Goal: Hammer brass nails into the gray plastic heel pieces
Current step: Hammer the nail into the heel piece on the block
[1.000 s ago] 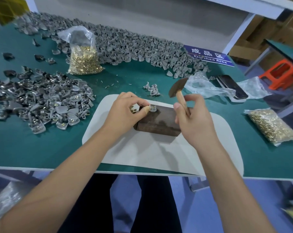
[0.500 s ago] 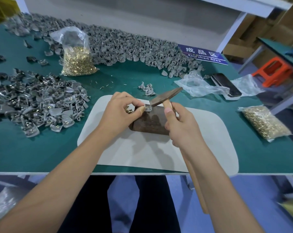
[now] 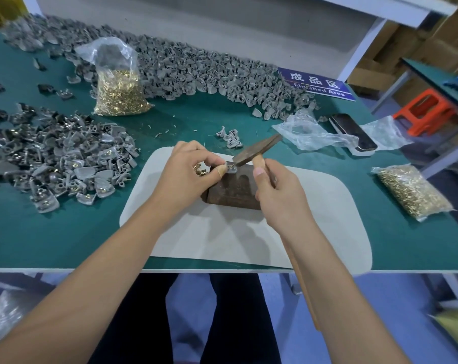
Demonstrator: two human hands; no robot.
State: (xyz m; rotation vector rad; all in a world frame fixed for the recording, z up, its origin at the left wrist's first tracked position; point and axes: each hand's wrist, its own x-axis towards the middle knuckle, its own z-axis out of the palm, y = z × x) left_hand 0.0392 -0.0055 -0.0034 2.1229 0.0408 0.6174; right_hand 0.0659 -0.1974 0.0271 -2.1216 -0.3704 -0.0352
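Left hand (image 3: 189, 172) pinches small gray plastic heel piece (image 3: 231, 168) on dark brown metal block (image 3: 233, 189); right hand (image 3: 277, 195) grips wooden-handled hammer (image 3: 256, 149), head resting on piece.

Bare forearms, dark trousers (image 3: 230, 324), bandaged left thumb (image 3: 220, 169).

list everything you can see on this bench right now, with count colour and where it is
heel piece: one, gray, on the block, pinched by the left fingers
block: one, dark brown, on the mat
hammer: one, dark head, wooden handle, head down at the heel piece
mat: one, off-white, front centre of the table
table: one, teal top
heel piece piles: many pieces, gray, back edge and left side
nail bags: two, clear with brass nails, back left and far right
loose nails: a few, brass, under the left hand
phone: one, dark, right back
sign: one, blue, back right
stool: one, orange, beyond the table
left hand: one
right hand: one, grips the hammer
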